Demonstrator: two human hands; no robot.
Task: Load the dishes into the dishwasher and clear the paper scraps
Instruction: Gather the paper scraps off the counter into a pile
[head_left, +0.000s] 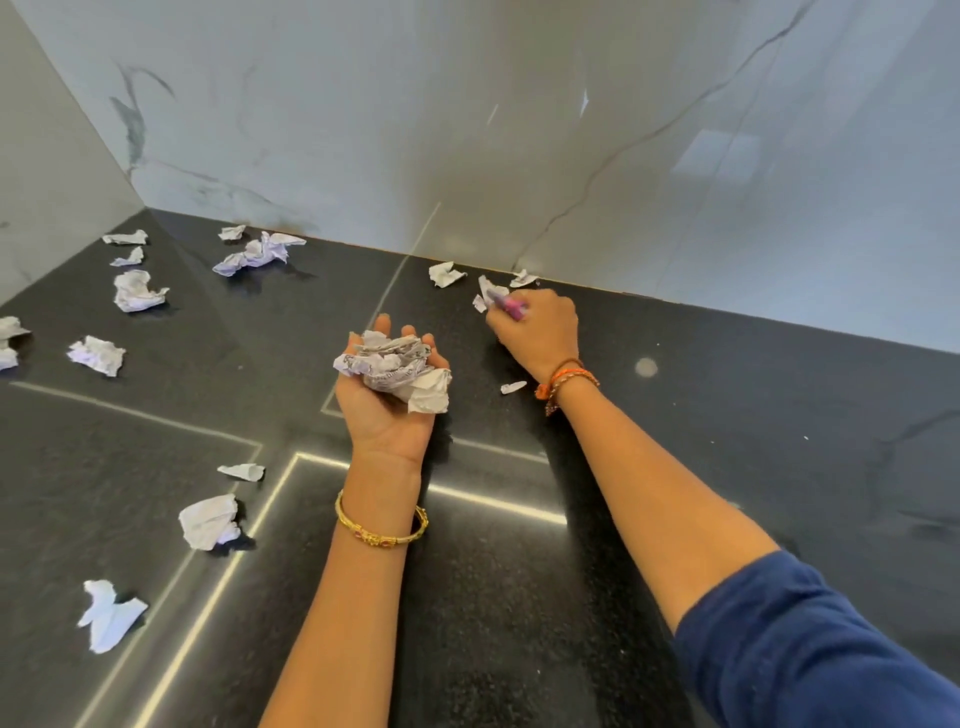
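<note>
Head view: left hand (387, 402) palm-up, grip cradling paper wad (397, 371); right hand (535, 330) grip pinching scrap (491, 292) by wall.

A dark, speckled, glossy surface (701, 415) fills the lower frame, meeting the pale marbled wall along its far edge. Crumpled paper scraps (137, 291) lie scattered over its left half, more (445, 274) near the wall at centre, and one small shred (513, 387) lies mid-frame.

paper scraps (139, 291) littering left countertop (727, 415), right side open
</note>
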